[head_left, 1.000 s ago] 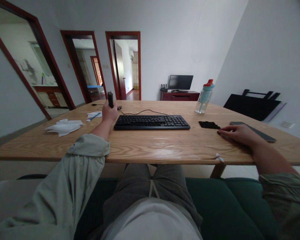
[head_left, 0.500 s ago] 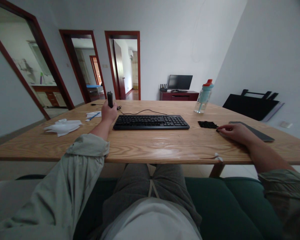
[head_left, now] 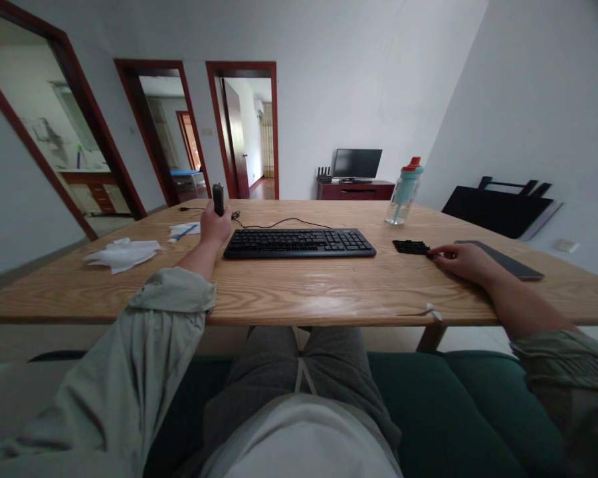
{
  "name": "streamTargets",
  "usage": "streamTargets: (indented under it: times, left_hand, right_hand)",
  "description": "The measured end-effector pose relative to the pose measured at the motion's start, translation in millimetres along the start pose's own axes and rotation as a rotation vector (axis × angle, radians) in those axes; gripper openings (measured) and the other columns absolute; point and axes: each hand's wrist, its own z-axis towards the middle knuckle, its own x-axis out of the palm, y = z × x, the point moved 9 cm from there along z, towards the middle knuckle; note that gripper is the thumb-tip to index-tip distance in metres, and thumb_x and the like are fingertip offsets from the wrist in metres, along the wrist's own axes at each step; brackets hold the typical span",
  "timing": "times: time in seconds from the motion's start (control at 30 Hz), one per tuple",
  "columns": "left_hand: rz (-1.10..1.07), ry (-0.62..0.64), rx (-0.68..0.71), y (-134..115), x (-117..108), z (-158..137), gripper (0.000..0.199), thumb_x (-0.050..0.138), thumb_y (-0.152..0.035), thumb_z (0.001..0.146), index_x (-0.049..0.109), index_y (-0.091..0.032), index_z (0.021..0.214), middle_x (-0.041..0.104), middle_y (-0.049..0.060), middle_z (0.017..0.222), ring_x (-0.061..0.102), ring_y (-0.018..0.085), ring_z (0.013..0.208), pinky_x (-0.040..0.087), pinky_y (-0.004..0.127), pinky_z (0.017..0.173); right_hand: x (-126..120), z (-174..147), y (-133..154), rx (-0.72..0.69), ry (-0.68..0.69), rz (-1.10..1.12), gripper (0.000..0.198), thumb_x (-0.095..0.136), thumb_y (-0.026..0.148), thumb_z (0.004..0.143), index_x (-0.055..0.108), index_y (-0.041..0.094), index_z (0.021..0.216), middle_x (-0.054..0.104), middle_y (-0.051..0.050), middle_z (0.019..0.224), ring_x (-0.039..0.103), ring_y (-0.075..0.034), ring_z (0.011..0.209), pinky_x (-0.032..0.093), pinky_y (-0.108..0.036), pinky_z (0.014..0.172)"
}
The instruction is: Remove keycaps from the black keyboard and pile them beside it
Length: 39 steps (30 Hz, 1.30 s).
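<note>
The left hand is gripping a small dark tool upright, fingers wrapped around its lower half, so the top is sticking up above the knuckles. The hand is resting on the table, just off the left end of the keyboard. A thin cable is running along the far side of the keyboard, close behind those fingers.

The right hand is lying low on the table, fingers pressed loosely together and pointing left. Their tips are touching, or nearly touching, the near right edge of a small black piece. I cannot tell whether they are pinching it.

My guess at the risk: the black piece is lying flat and looks light, so a push from the fingertips could be sliding it away rather than lifting it. The tool, held only by its lower part, could be tipping if the grip loosens, and it could be snagging the cable.

A dark tablet is lying just beyond the right hand. A bottle is standing farther back. White tissues are lying well left of the left hand.
</note>
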Motion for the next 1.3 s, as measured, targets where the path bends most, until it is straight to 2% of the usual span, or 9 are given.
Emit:
streamTargets:
  times: [0.53,0.63,0.73,0.8,0.87,1.0,1.07,1.2,1.3]
  left_hand:
    - [0.019,0.029,0.014,-7.0,-0.5,-1.0,0.020,0.062,-0.031,0.078,0.046,-0.022,0.069,0.046,-0.001,0.064,0.047,0.017,0.065,0.042,0.031,0.067]
    - [0.040,0.063,0.026,-10.0,2.0,-0.1,0.022,0.060,-0.028,0.078,0.042,-0.022,0.066,0.043,-0.001,0.062,0.046,0.017,0.064,0.041,0.031,0.067]
    - [0.071,0.082,0.019,-12.2,5.3,0.4,0.020,0.059,-0.024,0.077,0.041,-0.023,0.067,0.043,-0.001,0.063,0.045,0.017,0.063,0.040,0.031,0.066]
    - [0.084,0.095,0.032,-18.4,8.1,-0.8,0.017,0.058,-0.024,0.076,0.042,-0.022,0.069,0.043,-0.002,0.063,0.045,0.016,0.062,0.038,0.030,0.064]
    - [0.091,0.131,0.078,-30.4,13.1,-4.7,0.014,0.057,-0.024,0.077,0.045,-0.021,0.070,0.044,-0.002,0.064,0.045,0.015,0.063,0.037,0.029,0.064]
    - [0.112,0.306,0.200,-58.7,33.3,-21.9,0.008,0.057,-0.026,0.079,0.055,-0.019,0.077,0.054,0.000,0.070,0.051,0.016,0.068,0.038,0.028,0.065]
    - [0.159,0.428,0.245,-67.1,46.4,-33.3,0.011,0.059,-0.029,0.080,0.059,-0.019,0.081,0.058,0.001,0.073,0.054,0.017,0.070,0.039,0.029,0.066]
    - [0.183,0.609,0.303,-73.8,62.7,-50.8,0.016,0.059,-0.031,0.082,0.065,-0.018,0.089,0.067,0.004,0.082,0.060,0.019,0.077,0.044,0.029,0.070]
    - [0.135,0.682,0.374,-81.5,65.0,-58.1,0.028,0.060,-0.024,0.080,0.067,-0.017,0.106,0.072,0.006,0.099,0.064,0.020,0.088,0.048,0.029,0.079]
  right_hand:
    - [-4.2,0.8,0.9,-0.027,-0.068,-0.053,0.021,0.064,0.033,0.078,0.075,0.022,0.091,0.066,-0.007,0.071,0.058,-0.023,0.066,0.039,-0.035,0.069]
    - [-11.4,-2.7,2.5,-0.020,-0.144,-0.056,0.025,0.062,0.034,0.081,0.075,0.020,0.098,0.064,-0.006,0.069,0.056,-0.021,0.064,0.038,-0.034,0.067]
    - [-23.5,-11.3,22.1,-0.050,-0.238,-0.012,0.030,0.061,0.034,0.083,0.075,0.017,0.104,0.065,-0.006,0.070,0.054,-0.018,0.063,0.038,-0.033,0.065]
    - [-29.3,-16.6,53.6,-0.126,-0.237,0.024,0.033,0.059,0.036,0.085,0.075,0.016,0.104,0.065,-0.007,0.069,0.054,-0.017,0.062,0.038,-0.032,0.063]
    - [-32.2,-20.8,102.8,-0.256,-0.180,0.072,0.039,0.055,0.045,0.086,0.076,0.016,0.101,0.064,-0.006,0.064,0.054,-0.017,0.059,0.038,-0.031,0.060]
    - [-27.8,-31.0,234.4,-0.576,-0.055,0.157,0.043,0.056,0.054,0.086,0.077,0.018,0.096,0.069,-0.006,0.070,0.057,-0.016,0.060,0.038,-0.029,0.058]
    - [-15.8,-33.4,298.3,-0.682,-0.017,0.245,0.047,0.058,0.056,0.085,0.075,0.018,0.107,0.071,-0.006,0.077,0.057,-0.015,0.061,0.039,-0.028,0.058]
    - [24.5,-27.1,391.0,-0.701,0.041,0.621,0.061,0.061,0.059,0.084,0.066,0.013,0.124,0.070,-0.005,0.074,0.058,-0.014,0.061,0.040,-0.025,0.055]
    - [47.9,-27.1,427.0,-0.689,0.035,0.879,0.046,0.057,0.056,0.088,0.071,0.013,0.099,0.071,-0.006,0.076,0.062,-0.014,0.066,0.045,-0.024,0.060]
